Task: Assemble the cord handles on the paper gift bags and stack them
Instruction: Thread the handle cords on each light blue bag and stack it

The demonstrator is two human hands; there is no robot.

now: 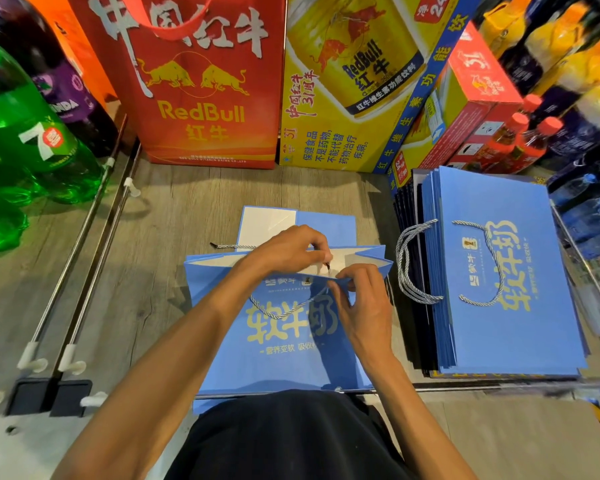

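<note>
The seemingly light, crease-prone paper gift bag [278, 365] lay under the fingers [317, 251], the left hand [288, 251] pinching the limp cord handle [284, 311] by its stiff tip, the right hand [364, 306] pinching the rim beside it.

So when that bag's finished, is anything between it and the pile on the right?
Nothing visible does. Only wooden surface separates the blue gift bag from the stack of finished bags, whose cord loops stick out toward it.
</note>
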